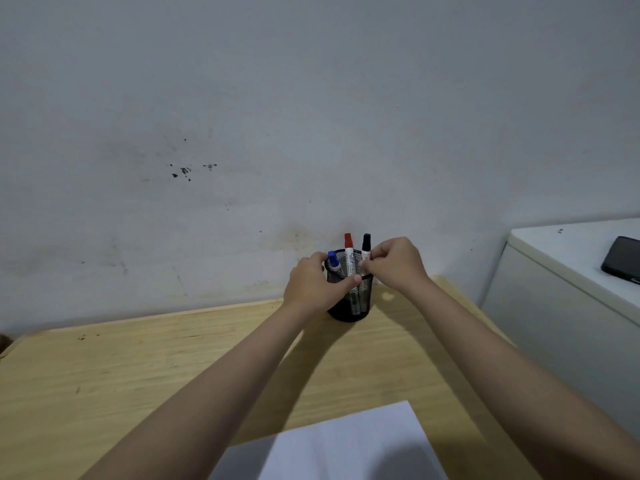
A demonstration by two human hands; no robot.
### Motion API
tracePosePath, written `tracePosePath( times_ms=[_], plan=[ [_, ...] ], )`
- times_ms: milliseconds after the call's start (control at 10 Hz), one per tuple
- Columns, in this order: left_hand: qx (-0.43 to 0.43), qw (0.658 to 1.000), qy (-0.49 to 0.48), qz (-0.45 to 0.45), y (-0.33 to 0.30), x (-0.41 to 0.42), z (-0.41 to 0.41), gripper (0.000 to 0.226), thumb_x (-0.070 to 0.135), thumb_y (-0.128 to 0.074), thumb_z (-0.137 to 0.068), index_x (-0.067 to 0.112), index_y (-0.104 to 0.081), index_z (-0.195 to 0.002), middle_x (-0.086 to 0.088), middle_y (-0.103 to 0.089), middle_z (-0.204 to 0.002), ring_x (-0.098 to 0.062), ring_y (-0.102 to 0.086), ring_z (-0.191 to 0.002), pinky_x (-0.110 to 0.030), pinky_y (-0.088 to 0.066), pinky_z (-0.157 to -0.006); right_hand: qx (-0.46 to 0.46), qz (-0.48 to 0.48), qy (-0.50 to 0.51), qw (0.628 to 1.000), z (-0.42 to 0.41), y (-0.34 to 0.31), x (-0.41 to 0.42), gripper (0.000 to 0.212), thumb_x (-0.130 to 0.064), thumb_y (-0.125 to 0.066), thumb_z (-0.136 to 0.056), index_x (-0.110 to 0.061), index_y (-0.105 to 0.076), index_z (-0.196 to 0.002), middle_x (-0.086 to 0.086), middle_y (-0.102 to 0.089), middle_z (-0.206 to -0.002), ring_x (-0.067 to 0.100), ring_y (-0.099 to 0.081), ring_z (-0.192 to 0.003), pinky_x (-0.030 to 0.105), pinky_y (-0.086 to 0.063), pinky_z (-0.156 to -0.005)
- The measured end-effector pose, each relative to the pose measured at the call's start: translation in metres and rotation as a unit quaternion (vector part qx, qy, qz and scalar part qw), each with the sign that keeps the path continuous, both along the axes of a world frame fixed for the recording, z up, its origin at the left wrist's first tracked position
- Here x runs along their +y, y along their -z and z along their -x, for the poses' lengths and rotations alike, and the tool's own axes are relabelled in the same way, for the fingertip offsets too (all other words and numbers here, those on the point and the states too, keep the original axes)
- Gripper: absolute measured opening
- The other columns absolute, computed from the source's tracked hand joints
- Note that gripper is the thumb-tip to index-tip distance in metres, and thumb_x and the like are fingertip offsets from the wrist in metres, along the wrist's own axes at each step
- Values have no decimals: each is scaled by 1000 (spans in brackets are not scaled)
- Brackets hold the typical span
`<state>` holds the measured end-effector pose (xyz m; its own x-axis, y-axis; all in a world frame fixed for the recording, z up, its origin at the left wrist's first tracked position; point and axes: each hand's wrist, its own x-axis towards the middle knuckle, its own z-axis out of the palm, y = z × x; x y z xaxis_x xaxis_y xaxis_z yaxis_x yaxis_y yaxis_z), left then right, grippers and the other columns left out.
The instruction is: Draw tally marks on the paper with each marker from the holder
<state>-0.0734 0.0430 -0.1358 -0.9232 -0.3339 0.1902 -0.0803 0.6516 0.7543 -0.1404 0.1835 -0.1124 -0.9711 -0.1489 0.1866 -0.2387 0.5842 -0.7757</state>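
Head view. Our left hand (pixel 313 285) wraps the mesh holder (pixel 350 299) at the rim, fingers curled closed around it, thumb across its front. Our right hand (pixel 394 263) pinches the black marker (pixel 366 244) below its cap, fingertips narrowed onto the barrel. The red marker (pixel 349 252) stands upright beside it, just apart; the blue marker (pixel 334 260) leans low at the left rim. The holder stands at the far edge of the table (pixel 121 368), near the wall; the paper (pixel 346 441) lies well apart, close to us, with no marks visible.

Risks, as we judge them: a slanted pull could drag the black marker against the red one and lift or topple it; a loose left-hand grip could let the light holder tip or slide; a pinch near the cap could pull the cap free inside the holder.
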Motion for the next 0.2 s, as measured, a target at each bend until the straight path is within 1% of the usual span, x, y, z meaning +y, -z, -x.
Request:
tracePosePath(
  times_ms=[100, 200],
  plan=[
    [-18, 1000, 8, 12, -2, 0, -4, 86, 62, -67, -65, 12, -40, -130, -12, -52, -128, -28, -49, -121, -45, -46, -95, -12, 7, 18, 1000, -1, -8, 1, 46, -21, -77, -71, -3, -65, -111, 12, -68, -106, 26, -64, -102, 33, -49, -85],
    [-37, 999, 8, 2, -2, -5, -16, 109, 66, -65, -65, 11, -16, -144, -15, -38, -143, -29, -40, -131, -48, -42, -102, 80, 127, 48, 988, -10, -34, 10, 54, -20, -77, -73, -3, -59, -121, 8, -61, -99, 19, -60, -88, 24, -42, -78]
  ],
)
